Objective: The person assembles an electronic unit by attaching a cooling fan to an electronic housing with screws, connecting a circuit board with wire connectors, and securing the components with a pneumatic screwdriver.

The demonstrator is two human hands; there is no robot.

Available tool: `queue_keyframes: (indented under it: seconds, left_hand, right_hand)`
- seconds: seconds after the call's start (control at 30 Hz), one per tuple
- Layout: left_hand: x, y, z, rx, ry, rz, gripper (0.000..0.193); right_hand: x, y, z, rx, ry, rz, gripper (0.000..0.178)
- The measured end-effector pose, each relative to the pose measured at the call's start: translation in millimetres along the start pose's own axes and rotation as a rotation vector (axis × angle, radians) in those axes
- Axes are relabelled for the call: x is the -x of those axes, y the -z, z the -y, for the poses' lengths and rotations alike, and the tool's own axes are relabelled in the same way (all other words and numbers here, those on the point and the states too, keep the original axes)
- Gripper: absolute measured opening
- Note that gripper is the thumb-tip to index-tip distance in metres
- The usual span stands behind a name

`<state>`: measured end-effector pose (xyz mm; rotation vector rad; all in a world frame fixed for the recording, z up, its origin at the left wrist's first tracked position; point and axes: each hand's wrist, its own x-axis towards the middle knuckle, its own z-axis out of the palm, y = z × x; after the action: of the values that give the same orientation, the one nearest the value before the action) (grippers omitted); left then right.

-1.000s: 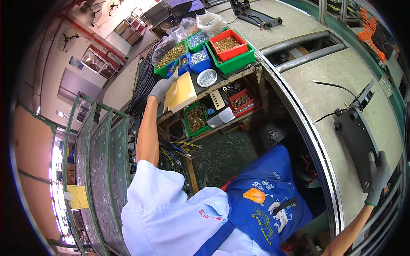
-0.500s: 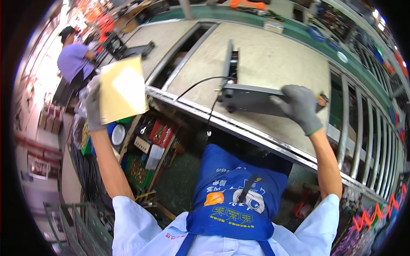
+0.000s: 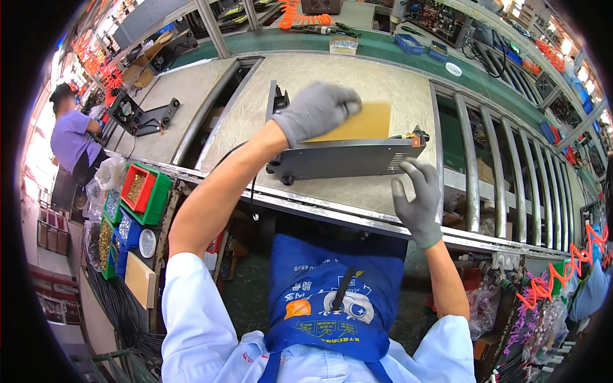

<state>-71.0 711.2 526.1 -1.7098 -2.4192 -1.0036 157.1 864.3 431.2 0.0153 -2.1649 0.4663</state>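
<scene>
The chassis [image 3: 345, 159] lies on the worktop [image 3: 389, 195], its long dark wall toward the person. It looks like stiff sheet metal, of moderate weight and perhaps slick under gloves; the long wall's top edge would make a firm hold. The yellow sheet [image 3: 370, 122] shows just beyond that wall; it looks light, thin and bendable, best taken by an edge. The left hand [image 3: 316, 113] is bunched over the sheet's left part; whether it pinches it, I cannot tell. The right hand [image 3: 418, 198], thumb and fingers apart, is at the chassis's vented right end.

Well left of the chassis, a green bin [image 3: 165, 201] bears a red bin [image 3: 151, 194] of gold-coloured small parts. Nearer the person than these, a blue bin [image 3: 132, 237] holds silvery pieces.
</scene>
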Motion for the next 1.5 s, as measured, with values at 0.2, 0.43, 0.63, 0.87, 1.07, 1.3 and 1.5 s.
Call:
queue_keyframes:
  seconds: [0.2,0.43,0.63,0.87,1.07,1.3,1.5]
  left_hand:
    - [35.4,-40.0,17.2,0.052,0.079,0.207,0.032]
    - [119.6,24.6,12.0,-0.115,-0.190,-0.498,0.031]
    - [289.0,159.2,138.0,-0.721,0.615,-0.552,0.021]
    - [452.1,277.4,271.1,-0.713,0.796,0.029,0.047]
    - [421.5,254.6,290.5,-0.532,0.895,0.065,0.030]
    - [424.4,249.5,279.0,-0.684,0.849,-0.160,0.021]
    - [431.2,242.7,289.6,-0.922,0.784,-0.242,0.026]
  right_hand:
    - [54.3,-23.8,-16.1,-0.076,-0.253,0.152,0.031]
    - [95.3,-37.5,-10.6,0.086,-0.234,0.273,0.026]
    - [91.2,-45.7,-6.5,0.193,-0.214,0.336,0.021]
    - [90.8,-56.9,-11.8,0.256,-0.206,0.375,0.023]
    - [93.8,-62.2,-14.7,0.297,-0.189,0.354,0.022]
    - [93.5,-63.6,-22.7,0.200,-0.259,0.333,0.021]
    - [-9.3,-51.4,72.9,0.294,0.159,0.165,0.038]
